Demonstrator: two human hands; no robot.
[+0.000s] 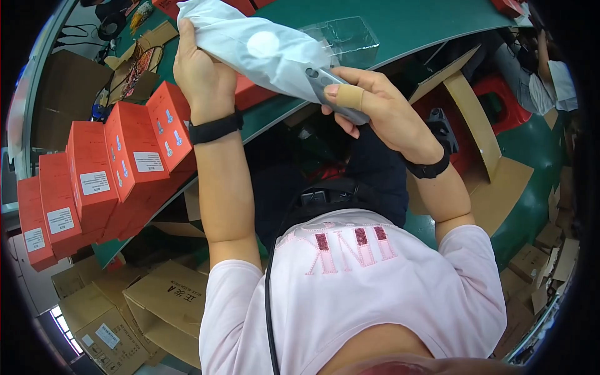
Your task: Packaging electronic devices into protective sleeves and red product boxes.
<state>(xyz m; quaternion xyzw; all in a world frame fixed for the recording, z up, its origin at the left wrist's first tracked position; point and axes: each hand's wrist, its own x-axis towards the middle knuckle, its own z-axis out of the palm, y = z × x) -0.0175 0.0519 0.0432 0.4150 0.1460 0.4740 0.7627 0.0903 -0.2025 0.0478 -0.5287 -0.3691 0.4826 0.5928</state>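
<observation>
A long device in a thin white bag [237, 45] is held tilted above the green table's near edge, and its grey handle with round buttons [314, 81] sticks out at the lower right. My left hand [203, 76] supports the bag's upper left end, with fingers mostly hidden behind it. My right hand [381, 106] is closed around the grey handle, its thumb on top with a beige band around it. What the bag covers cannot be made out.
Several red boxes [134, 150] stand in a row at left on the green table [412, 22]. A clear plastic tray [350, 39] lies beyond my right hand. Open cardboard boxes [165, 294] sit lower left; another open carton [475, 119] and a red stool [509, 103] are at right, near another person [542, 69].
</observation>
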